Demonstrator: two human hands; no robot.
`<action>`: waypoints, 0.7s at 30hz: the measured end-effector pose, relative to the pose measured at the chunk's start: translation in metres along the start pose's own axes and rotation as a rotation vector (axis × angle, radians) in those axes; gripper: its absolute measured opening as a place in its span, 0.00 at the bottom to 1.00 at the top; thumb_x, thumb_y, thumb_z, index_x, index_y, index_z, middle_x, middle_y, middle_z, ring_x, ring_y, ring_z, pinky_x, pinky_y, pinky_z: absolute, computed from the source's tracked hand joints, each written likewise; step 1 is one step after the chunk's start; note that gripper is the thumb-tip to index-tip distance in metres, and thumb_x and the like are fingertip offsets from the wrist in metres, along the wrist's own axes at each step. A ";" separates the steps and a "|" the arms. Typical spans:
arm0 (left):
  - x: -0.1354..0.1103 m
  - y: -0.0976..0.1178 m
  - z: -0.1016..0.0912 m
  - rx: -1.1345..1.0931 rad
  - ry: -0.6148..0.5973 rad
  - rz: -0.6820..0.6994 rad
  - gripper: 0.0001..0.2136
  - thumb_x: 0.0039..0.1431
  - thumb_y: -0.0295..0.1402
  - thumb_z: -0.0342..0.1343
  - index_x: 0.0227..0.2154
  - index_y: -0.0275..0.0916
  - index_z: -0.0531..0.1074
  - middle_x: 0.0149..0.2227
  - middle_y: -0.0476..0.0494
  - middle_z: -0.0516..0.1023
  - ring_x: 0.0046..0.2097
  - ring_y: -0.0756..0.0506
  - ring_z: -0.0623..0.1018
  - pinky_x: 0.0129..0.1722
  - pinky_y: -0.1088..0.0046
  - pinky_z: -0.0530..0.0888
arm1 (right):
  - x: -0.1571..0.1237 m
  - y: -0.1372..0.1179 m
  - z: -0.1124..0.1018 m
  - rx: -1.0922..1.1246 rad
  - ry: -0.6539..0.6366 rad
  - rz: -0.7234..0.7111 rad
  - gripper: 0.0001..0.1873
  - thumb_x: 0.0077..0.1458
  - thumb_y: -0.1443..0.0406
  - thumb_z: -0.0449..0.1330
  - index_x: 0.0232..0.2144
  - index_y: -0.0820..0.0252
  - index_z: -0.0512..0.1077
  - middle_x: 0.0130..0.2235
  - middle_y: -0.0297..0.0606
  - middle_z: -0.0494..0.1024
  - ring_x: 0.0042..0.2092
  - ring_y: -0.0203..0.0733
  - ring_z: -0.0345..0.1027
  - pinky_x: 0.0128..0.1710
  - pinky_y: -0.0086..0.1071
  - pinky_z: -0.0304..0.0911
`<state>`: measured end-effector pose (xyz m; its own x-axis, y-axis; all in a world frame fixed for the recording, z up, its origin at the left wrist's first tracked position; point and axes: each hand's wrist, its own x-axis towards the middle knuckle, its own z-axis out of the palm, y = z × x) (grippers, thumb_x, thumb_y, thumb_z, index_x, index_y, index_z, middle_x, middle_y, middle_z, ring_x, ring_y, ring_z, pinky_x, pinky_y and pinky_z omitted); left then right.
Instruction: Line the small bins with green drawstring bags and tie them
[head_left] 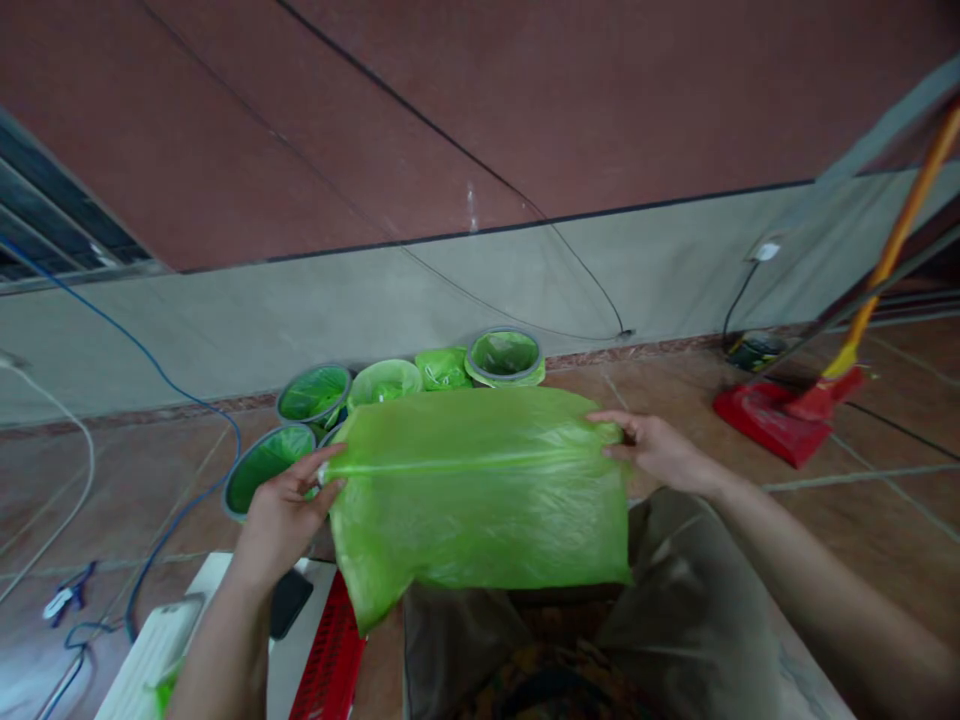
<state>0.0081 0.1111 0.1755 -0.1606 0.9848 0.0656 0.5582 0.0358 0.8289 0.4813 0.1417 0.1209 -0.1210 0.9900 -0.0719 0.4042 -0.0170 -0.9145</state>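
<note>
I hold a translucent green plastic bag (480, 495) spread flat in front of me above my lap. My left hand (281, 515) pinches its left edge, fingers closed on the plastic. My right hand (656, 450) grips the upper right corner, fingers closed on it too. The bag hangs stretched between both hands, its lower left corner drooping. Behind it on the floor stand several grey bins lined with green bags (315, 393), and one folded green bag (444, 367) lies among them.
A red dustpan (772, 420) with an orange-handled broom (892, 250) sits at the right by the wall. A blue cable (180, 395) and a white cable (75, 440) run over the floor at left. A red crate (330, 655) and a white object (150, 655) lie by my left knee.
</note>
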 end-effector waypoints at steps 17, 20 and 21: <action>0.002 0.001 0.014 -0.211 0.133 0.255 0.11 0.57 0.43 0.55 0.36 0.42 0.67 0.44 0.43 0.78 0.46 0.41 0.78 0.48 0.66 0.74 | -0.015 -0.011 0.003 0.208 0.309 -0.055 0.20 0.55 0.45 0.56 0.29 0.55 0.70 0.32 0.39 0.77 0.34 0.43 0.72 0.36 0.34 0.68; 0.007 0.007 0.026 0.100 0.301 0.209 0.12 0.58 0.43 0.55 0.38 0.41 0.66 0.30 0.47 0.74 0.33 0.44 0.75 0.34 0.71 0.71 | 0.002 0.001 0.021 0.251 0.347 0.032 0.22 0.54 0.43 0.55 0.29 0.55 0.69 0.27 0.36 0.75 0.28 0.41 0.68 0.29 0.32 0.66; 0.009 0.009 0.030 0.213 0.337 0.195 0.11 0.58 0.42 0.55 0.38 0.41 0.66 0.27 0.48 0.72 0.30 0.45 0.74 0.31 0.71 0.69 | 0.008 0.006 0.026 0.220 0.348 0.035 0.23 0.53 0.43 0.56 0.28 0.55 0.69 0.26 0.35 0.75 0.28 0.41 0.69 0.30 0.32 0.66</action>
<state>0.0356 0.1255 0.1669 -0.2724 0.8678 0.4156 0.7540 -0.0759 0.6525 0.4594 0.1455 0.1045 0.2181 0.9759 0.0005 0.1950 -0.0431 -0.9798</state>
